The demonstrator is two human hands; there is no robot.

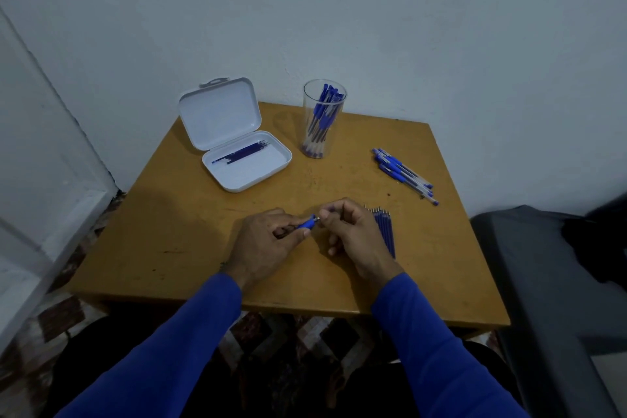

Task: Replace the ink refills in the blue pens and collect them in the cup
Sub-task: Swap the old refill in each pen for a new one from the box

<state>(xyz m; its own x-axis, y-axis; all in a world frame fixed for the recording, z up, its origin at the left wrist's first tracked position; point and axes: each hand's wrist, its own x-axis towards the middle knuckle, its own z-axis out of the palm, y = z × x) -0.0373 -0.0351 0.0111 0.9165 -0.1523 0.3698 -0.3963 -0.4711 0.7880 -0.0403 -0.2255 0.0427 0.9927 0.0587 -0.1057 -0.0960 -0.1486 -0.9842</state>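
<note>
Working at the near middle of the wooden table (190,241), I hold one blue pen (306,224) between both hands; my left hand (268,243) is wrapped around its blue grip section, while my right hand (353,231) pinches the small metal tip end with thumb and forefinger; neither hand is released or idle. Whether the tip is being unscrewed or tightened, I cannot tell.

Just right of my right hand, partly hidden by it, lies a bundle of refills (385,231) flat on the table; farther right and farther away sits a loose pile of pens (403,175); at the far middle stands the clear cup (324,119), upright and already holding several blue pens; far left lies an open white case (237,146) with a few dark refills (242,153) in its tray.

Risks, as I judge them: the tip piece is small, so a slack pinch could drop it, and it could roll off the near edge; twisting while the barrel is held loosely could make the grip sleeve slip rather than the thread turn; my right wrist hovers close over the refill bundle, so a careless sweep could scatter it; the cup is tall and narrow, so a pen dropped in at a slant could tip it; used and fresh refills lie in separate places, and mixing them would undo the work.
</note>
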